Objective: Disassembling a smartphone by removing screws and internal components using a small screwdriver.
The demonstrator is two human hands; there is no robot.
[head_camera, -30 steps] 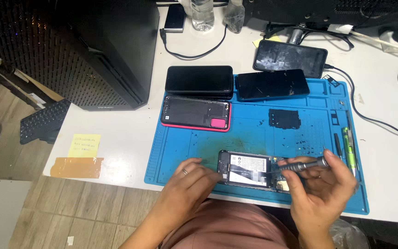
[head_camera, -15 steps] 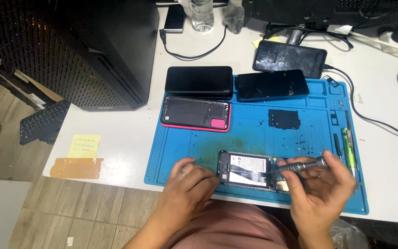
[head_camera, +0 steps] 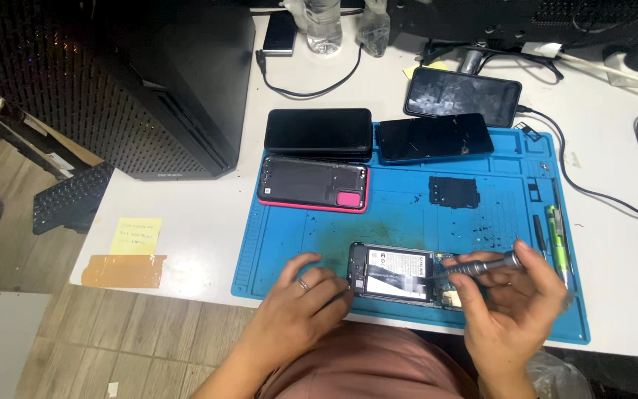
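Opened phone lies at near edge of blue repair mat. My left hand pins its end steady; right hand pinches screwdriver, tip inside.

Blue repair mat on white desk; on its upper left, a phone back cover with pink rim, a small black plate near centre, green-handled tool along right edge. Three dark phones line the mat's top. Black computer tower at left; yellow sticky note above a tan tape strip.
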